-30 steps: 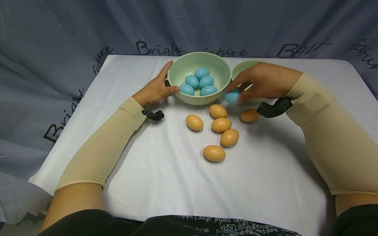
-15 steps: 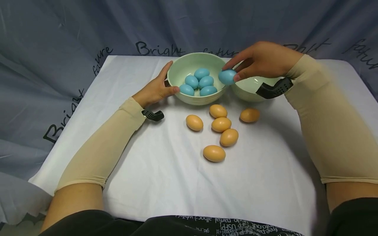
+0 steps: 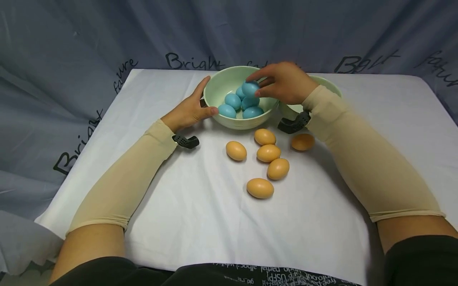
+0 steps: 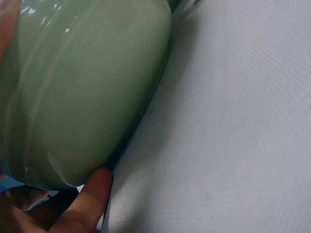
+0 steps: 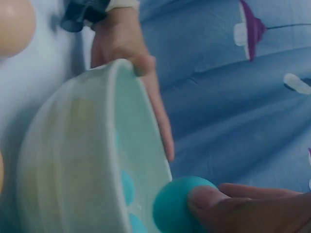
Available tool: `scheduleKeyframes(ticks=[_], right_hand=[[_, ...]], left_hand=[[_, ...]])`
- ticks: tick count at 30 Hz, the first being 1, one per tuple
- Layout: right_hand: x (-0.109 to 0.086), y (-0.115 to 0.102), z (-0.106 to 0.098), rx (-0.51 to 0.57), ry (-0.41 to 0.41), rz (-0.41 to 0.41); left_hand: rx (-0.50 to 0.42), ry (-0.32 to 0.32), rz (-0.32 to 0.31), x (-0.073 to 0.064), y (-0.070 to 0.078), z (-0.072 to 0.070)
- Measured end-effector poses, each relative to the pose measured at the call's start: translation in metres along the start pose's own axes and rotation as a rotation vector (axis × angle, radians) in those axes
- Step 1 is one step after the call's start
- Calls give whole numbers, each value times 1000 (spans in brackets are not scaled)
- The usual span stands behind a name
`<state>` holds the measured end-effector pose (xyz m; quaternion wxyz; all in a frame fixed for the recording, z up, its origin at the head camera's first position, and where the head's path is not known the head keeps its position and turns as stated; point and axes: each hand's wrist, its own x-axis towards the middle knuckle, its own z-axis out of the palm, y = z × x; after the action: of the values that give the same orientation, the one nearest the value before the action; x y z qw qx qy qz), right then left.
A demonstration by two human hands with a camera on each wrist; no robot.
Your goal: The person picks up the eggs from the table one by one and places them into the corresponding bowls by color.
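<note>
A light green bowl (image 3: 236, 124) stands at the back of the table with several blue eggs (image 3: 252, 112) inside. My left hand (image 3: 189, 109) grips the bowl's left side, its thumb at the rim; in the left wrist view a fingertip (image 4: 97, 187) reaches low on the outer wall. Between thumb and fingers, my right hand (image 3: 288, 83) pinches another blue egg (image 3: 250, 89) over the bowl's opening. The right wrist view also has this egg (image 5: 175, 208), just inside the rim, partly covered by the thumb.
Behind my right wrist stands a second green bowl (image 3: 327, 84), partly hidden. Several orange-yellow eggs (image 3: 260, 188) lie on the white cloth (image 3: 200, 214) in front of the bowls. A grey curtain (image 3: 229, 31) hangs along the back edge.
My right hand lifted the blue egg from the cloth beside the bowl, then carried it left over the bowl's opening. The left hand has stayed on the bowl.
</note>
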<state>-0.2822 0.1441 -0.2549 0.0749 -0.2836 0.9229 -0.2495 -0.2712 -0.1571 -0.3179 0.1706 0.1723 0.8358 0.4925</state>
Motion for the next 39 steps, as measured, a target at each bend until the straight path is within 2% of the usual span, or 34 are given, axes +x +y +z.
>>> scheduleKeyframes(ticks=[6,7,10,17,22,25,29,34,39], right_hand=[[10,-9,18,-58,-34,-77],[11,-10,20,-65,-38,-90],[12,-11,23,-86,-58,-110],[12,-9,26,-133,-54,-191],[17,-15,33,-180,-73,-244],[19,-18,35,-207,-96,-232],[19,-19,32,-221,-142,-174],[19,-16,30,-208,-199,-114],[17,-12,32,-185,-216,-75]], left_hand=[[20,25,-2,10,-24,-4],[18,27,-3,9,-24,-4],[25,23,-1,7,-19,-3],[32,3,4,-4,6,0],[45,26,-17,-11,10,-1],[60,37,-28,-10,6,-3],[83,42,-38,-6,3,-3],[64,23,-17,-5,7,-1],[46,-2,-13,-5,11,3]])
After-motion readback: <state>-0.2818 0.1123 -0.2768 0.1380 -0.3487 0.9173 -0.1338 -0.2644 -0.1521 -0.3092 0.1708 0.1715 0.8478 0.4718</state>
